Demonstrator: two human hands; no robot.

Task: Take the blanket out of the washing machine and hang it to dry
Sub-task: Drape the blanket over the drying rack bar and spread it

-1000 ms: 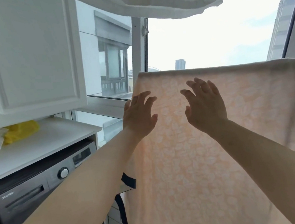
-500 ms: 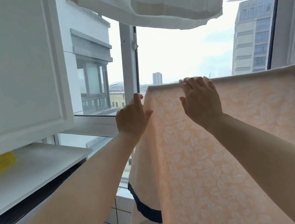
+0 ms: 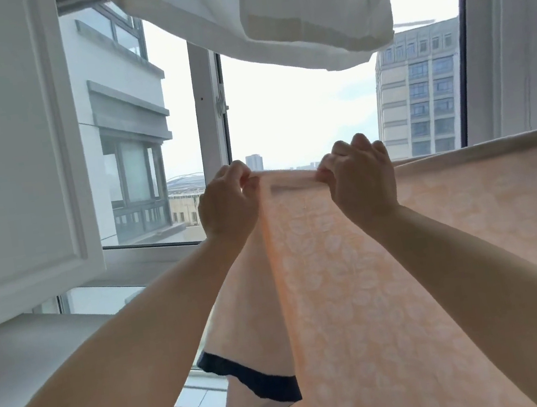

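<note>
Both hands were flat on the blanket (image 3: pixel 359 294) before; in mid-frame the left hand (image 3: pixel 227 204) and right hand (image 3: pixel 360 178) now pinched its top edge, so hanging looked nearly done.

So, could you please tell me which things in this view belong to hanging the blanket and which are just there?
Part of the job:
- peach blanket, draped, navy-trimmed corner hanging low
- left hand, pinching its top edge
- right hand, gripping the same edge

Just there:
- white cloth hanging overhead
- white cabinet door
- white shelf below it
- window frame
</note>
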